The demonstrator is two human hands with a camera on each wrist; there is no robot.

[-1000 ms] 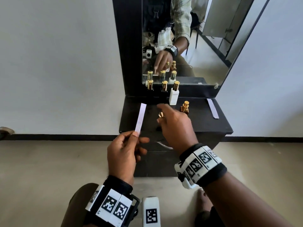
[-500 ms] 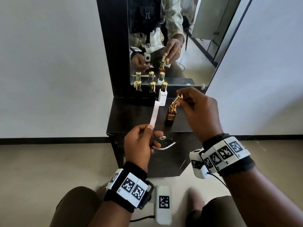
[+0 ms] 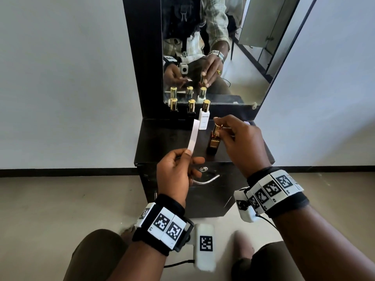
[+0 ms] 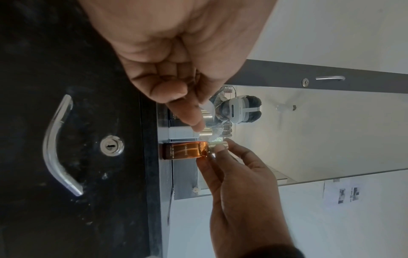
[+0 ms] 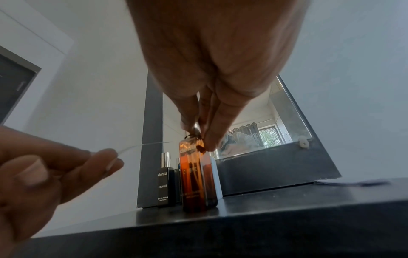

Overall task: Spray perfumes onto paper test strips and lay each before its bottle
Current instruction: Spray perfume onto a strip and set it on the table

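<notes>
My left hand (image 3: 178, 169) pinches the lower end of a white paper test strip (image 3: 193, 134), which stands up in front of the bottles. An amber perfume bottle (image 3: 213, 141) stands upright near the front of the black dresser top (image 3: 162, 142). My right hand (image 3: 239, 138) grips its gold cap (image 3: 216, 127) from the right; in the right wrist view the fingers (image 5: 212, 122) close round the top of the amber bottle (image 5: 194, 174). In the left wrist view the amber bottle (image 4: 185, 150) rests on the dresser edge.
Two dark bottles (image 3: 174, 110) (image 3: 191, 111) and a white bottle (image 3: 204, 118), all gold-capped, stand in a row against the mirror (image 3: 223, 47). Another strip (image 5: 351, 183) lies on the dresser's right side. Below the top is a drawer with a metal handle (image 3: 205, 180) and a lock (image 3: 203, 169).
My right hand took the amber bottle, tilted it, and now has it standing upright on the dresser, gripped at the cap. The left hand brought the strip closer to the bottle.
</notes>
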